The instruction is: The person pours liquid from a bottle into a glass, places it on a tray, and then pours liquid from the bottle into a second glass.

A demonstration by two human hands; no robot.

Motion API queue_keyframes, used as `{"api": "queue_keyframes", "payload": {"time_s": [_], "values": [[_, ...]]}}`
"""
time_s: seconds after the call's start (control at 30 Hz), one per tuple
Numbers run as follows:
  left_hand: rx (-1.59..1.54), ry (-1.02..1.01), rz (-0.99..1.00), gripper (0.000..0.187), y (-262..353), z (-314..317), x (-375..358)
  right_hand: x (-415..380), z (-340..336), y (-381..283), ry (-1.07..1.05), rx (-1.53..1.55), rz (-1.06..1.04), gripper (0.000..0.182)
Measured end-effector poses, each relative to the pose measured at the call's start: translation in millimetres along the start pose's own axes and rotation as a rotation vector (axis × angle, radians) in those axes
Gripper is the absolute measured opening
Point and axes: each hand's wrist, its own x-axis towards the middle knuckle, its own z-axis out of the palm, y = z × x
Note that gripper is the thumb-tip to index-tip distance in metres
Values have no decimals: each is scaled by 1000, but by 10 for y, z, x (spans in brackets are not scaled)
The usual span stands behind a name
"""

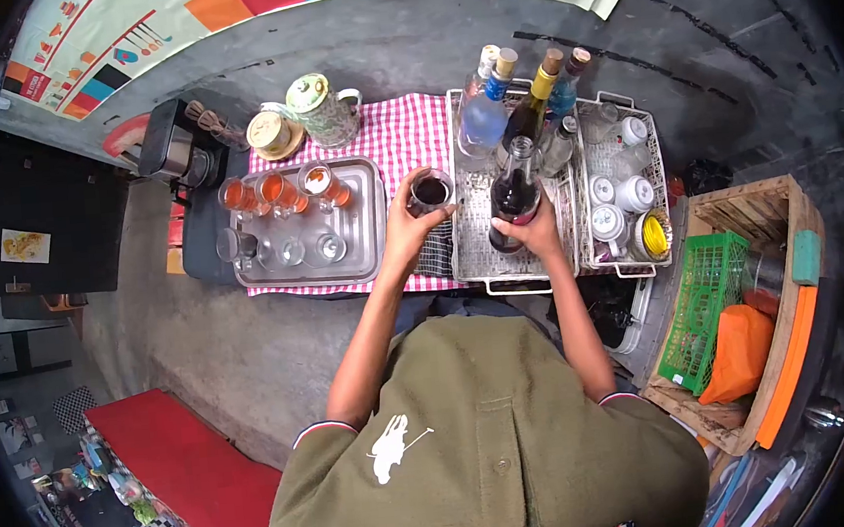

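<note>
Looking down from the head camera: the left hand (pixel 402 233) wraps a glass (pixel 429 192) of dark drink over the checked cloth (pixel 402 131). Right of it, the right hand (pixel 537 237) grips a dark bottle (pixel 516 195), seemingly upright, in a wire rack (pixel 476 259). A tray (pixel 364 223) of glasses lies left.

Glossy clear glass (pixel 429 193), dark liquid inside. Glossy dark glass bottle (pixel 515 195). Shiny brushed metal tray (pixel 370 230). Matt checked cloth (pixel 410 131), red-white. White wire rack (pixel 501 262), coated metal. Rough bare wood crate (pixel 765 212). Green plastic basket (pixel 707 291), latticed. Matt grey bench (pixel 240 347), rough concrete look.
</note>
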Motion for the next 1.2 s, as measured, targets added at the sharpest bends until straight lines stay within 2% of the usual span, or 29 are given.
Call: {"api": "queue_keyframes", "payload": {"time_s": [0.27, 0.33, 0.53, 1.2], "values": [[22, 13, -49, 74, 5, -77, 14, -2, 101, 259, -7, -45, 38, 79], [26, 11, -46, 73, 11, -103, 33, 7, 106, 115, -36, -42, 62, 79], [109, 12, -33, 72, 83, -122, 72, 12, 147, 229, -23, -79, 78, 78], [35, 29, -74, 69, 218, -76, 129, -130, 86, 522, -35, -69, 102, 82]]}}
